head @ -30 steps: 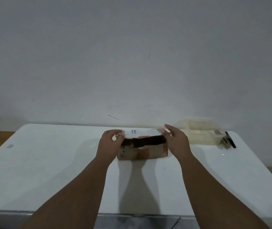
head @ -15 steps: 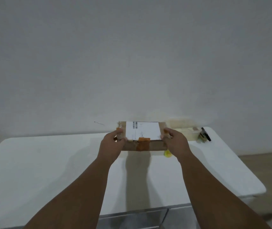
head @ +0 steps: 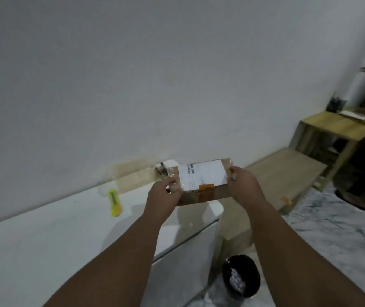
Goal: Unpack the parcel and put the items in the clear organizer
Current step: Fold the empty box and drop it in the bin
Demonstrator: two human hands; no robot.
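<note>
Both hands, the left hand and the right hand, each have a closed grip on an end of the brown parcel, holding it lifted above the far right corner of the white tabletop, near the clear organizer and a yellow cutter.

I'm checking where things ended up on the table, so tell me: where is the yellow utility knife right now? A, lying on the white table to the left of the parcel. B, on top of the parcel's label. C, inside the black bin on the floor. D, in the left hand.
A: the yellow utility knife lies flat on the white table, left of the parcel, which the left hand and right hand hold at its ends.
</note>
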